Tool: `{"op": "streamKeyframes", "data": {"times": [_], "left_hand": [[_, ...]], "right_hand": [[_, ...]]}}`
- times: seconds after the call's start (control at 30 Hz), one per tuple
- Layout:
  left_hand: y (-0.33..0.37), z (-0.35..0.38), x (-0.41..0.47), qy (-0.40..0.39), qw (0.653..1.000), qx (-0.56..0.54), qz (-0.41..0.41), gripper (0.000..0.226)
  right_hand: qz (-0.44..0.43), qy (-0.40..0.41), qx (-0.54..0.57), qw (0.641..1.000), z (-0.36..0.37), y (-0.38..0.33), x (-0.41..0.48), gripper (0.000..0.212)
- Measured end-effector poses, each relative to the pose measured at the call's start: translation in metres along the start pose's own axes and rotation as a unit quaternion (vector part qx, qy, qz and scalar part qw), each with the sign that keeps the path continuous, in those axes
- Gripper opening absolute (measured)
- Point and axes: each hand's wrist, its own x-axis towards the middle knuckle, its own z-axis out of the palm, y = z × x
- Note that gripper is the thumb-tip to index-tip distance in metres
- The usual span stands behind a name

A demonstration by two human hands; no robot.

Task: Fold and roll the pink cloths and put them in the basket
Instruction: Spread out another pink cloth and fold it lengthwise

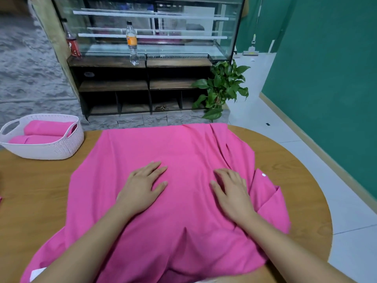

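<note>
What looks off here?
The cloth is not flat: folds bunch along its right side, and a ridge stands near its front edge. Left hand and right hand rest flat on it. Rolls in the basket look tidy.

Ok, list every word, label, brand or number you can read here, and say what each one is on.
No text here is legible.
Orange label on the clear bottle: print too blurred to read.
Red label on the dark bottle: white marks, too blurred to read.
White tag at the near left corner of the pink cloth: no print can be made out.
</note>
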Motion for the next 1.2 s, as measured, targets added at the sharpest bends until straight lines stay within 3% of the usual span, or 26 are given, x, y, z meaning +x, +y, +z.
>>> {"op": "streamKeyframes", "data": {"times": [0.23, 0.33, 0.57, 0.67, 0.93, 1.2], "left_hand": [[0.000, -0.004, 0.009, 0.001, 1.000, 0.014, -0.007, 0.069], [0.001, -0.002, 0.010, 0.003, 0.999, 0.039, -0.008, 0.069], [-0.001, 0.000, 0.010, 0.004, 0.999, 0.037, -0.009, 0.068], [-0.001, 0.000, 0.012, 0.009, 0.999, 0.036, -0.012, 0.068], [-0.003, 0.003, 0.032, 0.012, 0.999, 0.037, -0.027, 0.070], [0.000, 0.005, 0.042, 0.020, 0.998, 0.035, -0.041, 0.070]], "right_hand": [[0.003, 0.005, 0.091, 0.996, -0.023, 0.010, 0.030, 0.035], [0.003, 0.037, 0.040, 0.999, -0.041, 0.029, 0.084, 0.034], [-0.008, -0.090, -0.032, 0.995, -0.027, 0.063, 0.155, 0.051], [-0.018, -0.103, -0.073, 0.992, -0.017, 0.074, 0.153, 0.057], [0.061, -0.069, -0.098, 0.991, -0.033, 0.129, 0.174, 0.074], [0.137, -0.039, -0.131, 0.981, -0.050, 0.166, 0.174, 0.078]]}}
